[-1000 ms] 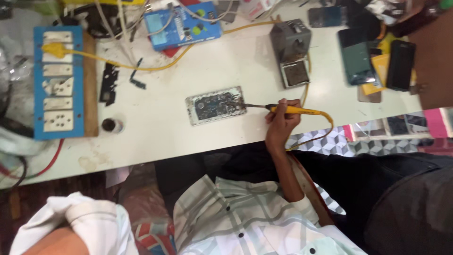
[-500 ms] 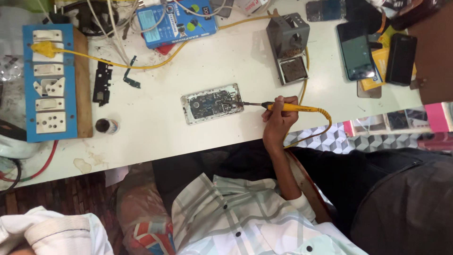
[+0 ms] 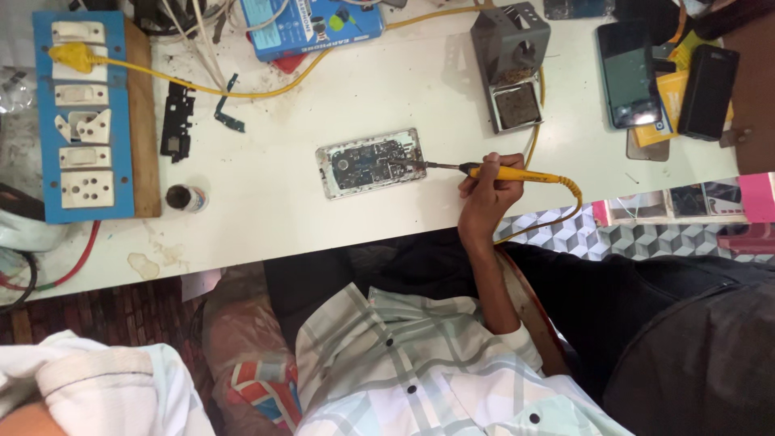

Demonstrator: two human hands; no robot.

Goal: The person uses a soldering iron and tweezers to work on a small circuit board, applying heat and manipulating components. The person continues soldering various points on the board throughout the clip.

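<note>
Gripped tight in the right hand's (image 3: 484, 196) fingers (image 3: 472, 171): a yellow soldering iron (image 3: 504, 173), tip laid on the bared board of an opened phone (image 3: 371, 162) mid-worktop (image 3: 266, 202), the left hand out of view. Looked risky: one slip of the hot tip across the crowded board, and a bridged joint or a scorched part. Trailing yellow cord (image 3: 557, 210) looped off the worktop's edge, apt to snag and tug; stand (image 3: 510, 60) well apart behind, small bottle (image 3: 184, 197) away at left.

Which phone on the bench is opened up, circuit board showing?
The silver-framed phone at the middle of the white table, under the soldering iron tip held by the right hand. The phones at far right are closed.
</note>
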